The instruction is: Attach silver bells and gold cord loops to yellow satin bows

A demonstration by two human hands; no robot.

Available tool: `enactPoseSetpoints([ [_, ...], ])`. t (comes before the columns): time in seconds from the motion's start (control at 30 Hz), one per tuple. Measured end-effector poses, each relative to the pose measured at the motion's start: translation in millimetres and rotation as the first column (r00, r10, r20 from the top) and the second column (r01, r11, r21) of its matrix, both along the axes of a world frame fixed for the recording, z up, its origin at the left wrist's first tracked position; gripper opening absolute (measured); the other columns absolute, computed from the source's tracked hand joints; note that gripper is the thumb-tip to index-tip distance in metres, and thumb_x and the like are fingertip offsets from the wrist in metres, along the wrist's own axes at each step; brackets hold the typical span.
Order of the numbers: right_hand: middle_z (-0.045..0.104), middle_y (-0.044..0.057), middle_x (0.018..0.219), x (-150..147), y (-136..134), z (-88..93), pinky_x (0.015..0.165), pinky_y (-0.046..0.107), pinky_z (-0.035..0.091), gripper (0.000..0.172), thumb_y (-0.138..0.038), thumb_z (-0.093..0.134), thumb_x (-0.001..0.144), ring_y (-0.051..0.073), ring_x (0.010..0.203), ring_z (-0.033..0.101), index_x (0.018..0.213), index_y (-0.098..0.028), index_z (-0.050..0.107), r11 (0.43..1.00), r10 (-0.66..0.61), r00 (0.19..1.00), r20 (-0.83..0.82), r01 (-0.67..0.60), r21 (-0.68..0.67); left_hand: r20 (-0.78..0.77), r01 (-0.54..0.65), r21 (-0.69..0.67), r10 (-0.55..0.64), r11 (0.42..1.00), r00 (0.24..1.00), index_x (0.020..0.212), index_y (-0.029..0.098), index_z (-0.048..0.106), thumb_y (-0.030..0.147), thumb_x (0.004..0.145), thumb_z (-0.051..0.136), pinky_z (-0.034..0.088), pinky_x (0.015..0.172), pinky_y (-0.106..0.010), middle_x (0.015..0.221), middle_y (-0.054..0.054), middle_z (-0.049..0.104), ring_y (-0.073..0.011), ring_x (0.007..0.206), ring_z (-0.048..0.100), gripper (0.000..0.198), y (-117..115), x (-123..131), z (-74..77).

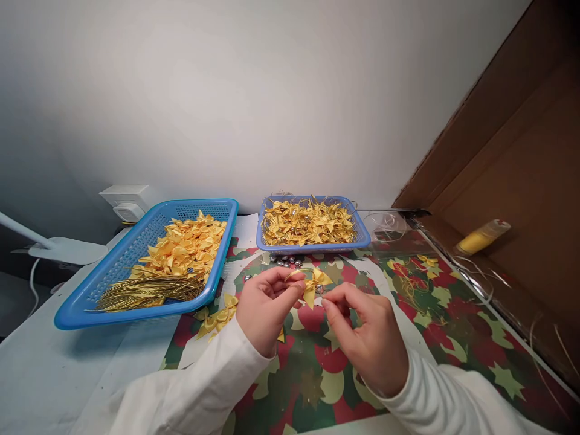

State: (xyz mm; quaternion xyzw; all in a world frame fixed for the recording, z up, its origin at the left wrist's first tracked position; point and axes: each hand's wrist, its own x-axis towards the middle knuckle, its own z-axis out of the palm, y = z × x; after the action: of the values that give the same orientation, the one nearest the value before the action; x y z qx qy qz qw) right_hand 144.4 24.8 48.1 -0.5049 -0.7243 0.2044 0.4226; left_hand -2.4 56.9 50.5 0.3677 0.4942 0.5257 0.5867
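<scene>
My left hand (273, 305) pinches a yellow ribbon bow (310, 291) between thumb and forefinger. A thin gold cord loops out above those fingertips. Against the bow's right side sits a small silver bell (319, 289). My right hand (368, 331) is closed in a pinch just right of the bell; whatever is between its fingertips is too small to make out. Several loose silver bells (286, 261) lie beyond my left hand. Partly hidden by the left wrist, a few more yellow bows (218, 318) rest on the table.
A large blue basket (226, 241) at left holds yellow bows and a bundle of gold cords (151, 291). Behind my hands, a smaller blue basket (312, 248) is heaped with corded bows. Cord scraps (414, 284) lie right, near a cardboard wall (507, 151) and a yellow-filled tube (483, 236).
</scene>
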Motion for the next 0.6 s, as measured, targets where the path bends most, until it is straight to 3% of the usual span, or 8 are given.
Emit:
enactPoseSetpoints([
  [0.4,0.063,-0.002,0.059,-3.4,-1.7,-2.9,0.05,0.02,0.042,0.012,-0.015,0.051,0.083,0.009,0.049,0.054,0.072,-0.018,0.056,0.999,0.024,0.99,-0.139,-0.028,-0.027,0.013,0.081,0.01,-0.081,0.997,0.997,0.069,0.013,0.064,0.02,0.058,0.072,0.045,0.046,-0.016,0.052,0.001,0.063,-0.007,0.046,0.054,0.015,-5.2,2.5,0.4],
  [0.5,0.06,-0.004,0.057,-3.2,-1.2,-2.3,0.049,0.018,0.04,0.013,-0.015,0.052,0.083,0.008,0.048,0.052,0.071,-0.018,0.055,0.999,0.019,0.986,-0.164,-0.023,-0.027,-0.104,0.095,0.087,-0.085,0.992,0.991,0.068,0.014,0.064,0.022,0.062,0.069,0.046,0.049,-0.018,0.058,0.001,0.063,-0.0075,0.049,0.055,0.011,-6.8,0.2,2.6],
  [0.6,0.058,-0.004,0.056,-1.9,0.0,-2.3,0.049,0.018,0.04,0.012,-0.015,0.053,0.083,0.008,0.049,0.051,0.071,-0.018,0.055,0.999,0.02,0.983,-0.183,-0.028,-0.04,-0.375,0.185,0.236,-0.086,0.954,0.923,0.069,0.014,0.065,0.024,0.066,0.066,0.049,0.054,-0.023,0.063,-0.002,0.065,-0.0126,0.057,0.059,0.01,-6.9,-4.1,5.3],
])
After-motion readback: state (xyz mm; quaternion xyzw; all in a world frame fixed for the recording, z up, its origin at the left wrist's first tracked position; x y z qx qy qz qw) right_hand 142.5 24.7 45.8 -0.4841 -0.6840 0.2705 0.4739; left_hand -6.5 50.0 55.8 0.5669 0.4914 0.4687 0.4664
